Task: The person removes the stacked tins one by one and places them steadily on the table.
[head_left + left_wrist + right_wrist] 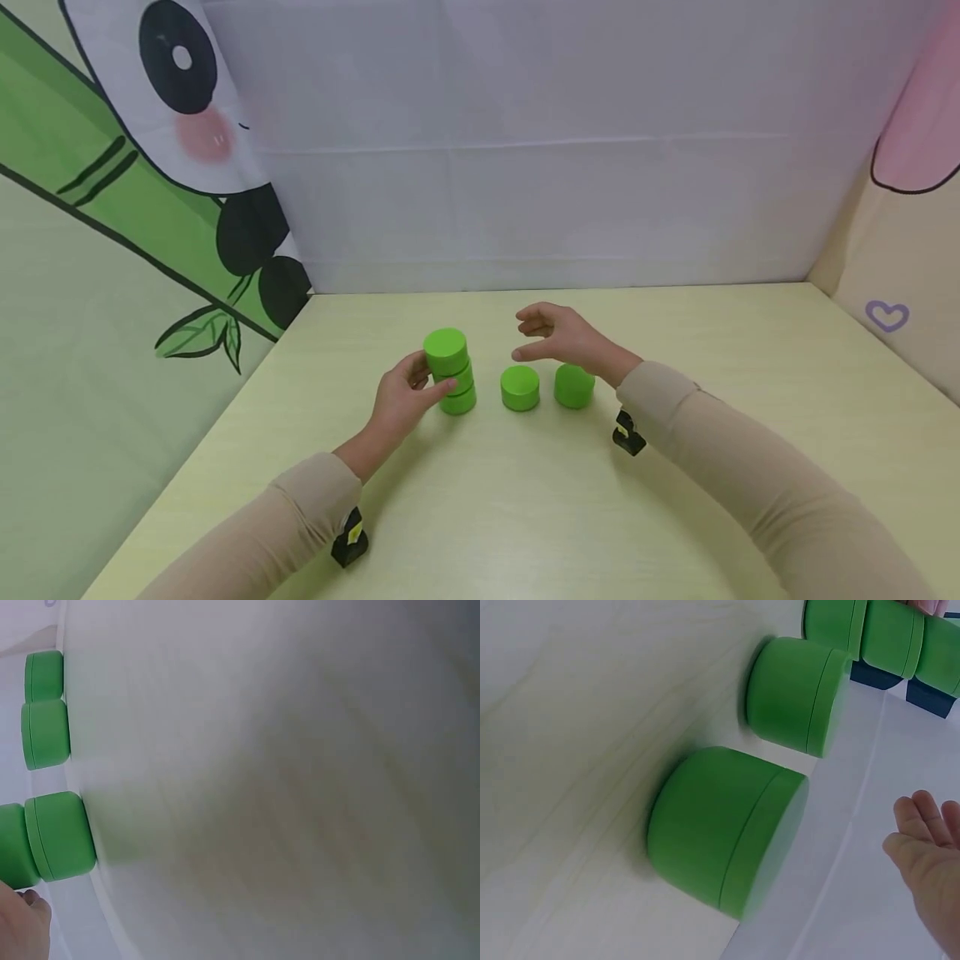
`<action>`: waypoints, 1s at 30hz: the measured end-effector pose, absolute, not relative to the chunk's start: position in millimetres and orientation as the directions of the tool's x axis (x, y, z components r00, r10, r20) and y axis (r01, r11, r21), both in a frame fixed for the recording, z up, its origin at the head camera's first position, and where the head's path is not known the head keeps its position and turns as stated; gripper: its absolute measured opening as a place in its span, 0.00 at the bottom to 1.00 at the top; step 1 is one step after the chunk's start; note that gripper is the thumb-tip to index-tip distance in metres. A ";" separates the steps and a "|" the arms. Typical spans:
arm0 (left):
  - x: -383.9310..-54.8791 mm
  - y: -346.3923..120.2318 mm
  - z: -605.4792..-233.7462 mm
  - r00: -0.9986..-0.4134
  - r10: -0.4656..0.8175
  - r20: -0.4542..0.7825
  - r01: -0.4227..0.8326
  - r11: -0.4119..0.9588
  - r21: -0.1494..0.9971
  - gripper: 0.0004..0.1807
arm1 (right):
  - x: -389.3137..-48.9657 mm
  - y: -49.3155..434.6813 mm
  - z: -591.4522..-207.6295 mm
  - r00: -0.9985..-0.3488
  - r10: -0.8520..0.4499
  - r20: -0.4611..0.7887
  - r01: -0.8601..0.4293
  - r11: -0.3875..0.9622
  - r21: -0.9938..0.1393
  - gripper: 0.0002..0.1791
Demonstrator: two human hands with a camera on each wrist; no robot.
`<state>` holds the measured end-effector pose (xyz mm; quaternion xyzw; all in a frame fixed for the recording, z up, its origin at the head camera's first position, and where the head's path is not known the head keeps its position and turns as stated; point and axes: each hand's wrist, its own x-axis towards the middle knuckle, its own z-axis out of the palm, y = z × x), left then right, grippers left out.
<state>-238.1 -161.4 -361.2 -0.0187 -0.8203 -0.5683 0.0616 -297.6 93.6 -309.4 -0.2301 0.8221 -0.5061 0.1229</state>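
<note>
Three green round lidded jars (pixel 446 352) stand stacked on top of each other, slightly out of line. My left hand (pixel 397 404) holds the stack from its left side, the thumb across the front of the middle jar and the fingers behind. Two more green jars stand singly on the table to the right: a nearer-to-stack jar (pixel 520 389) and an outer jar (pixel 574 387). Above and behind these hovers my right hand (pixel 570 337), fingers loosely bent with nothing in them. In the right wrist view a lid seam shows on the outer jar (pixel 720 829).
The pale wooden table (pixel 525 517) runs back to a white cloth wall (pixel 540 200). Side panels with painted drawings flank it, a green plant one (pixel 135 208) at left. A small black wrist device (pixel 350 542) hangs under the left sleeve, another (pixel 628 433) under the right.
</note>
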 end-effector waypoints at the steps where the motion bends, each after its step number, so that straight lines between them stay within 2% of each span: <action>1: -238.2 -161.6 -361.4 -0.992 -0.041 0.120 0.098 0.354 0.930 0.34 | -297.9 92.1 -309.1 -0.863 -0.503 0.033 -0.256 0.382 -0.888 0.36; 30: -243.8 -163.0 -366.3 -0.990 -0.053 0.130 0.100 0.386 0.917 0.28 | -295.4 41.4 -302.5 -0.826 -0.560 0.067 -0.324 0.374 -0.869 0.34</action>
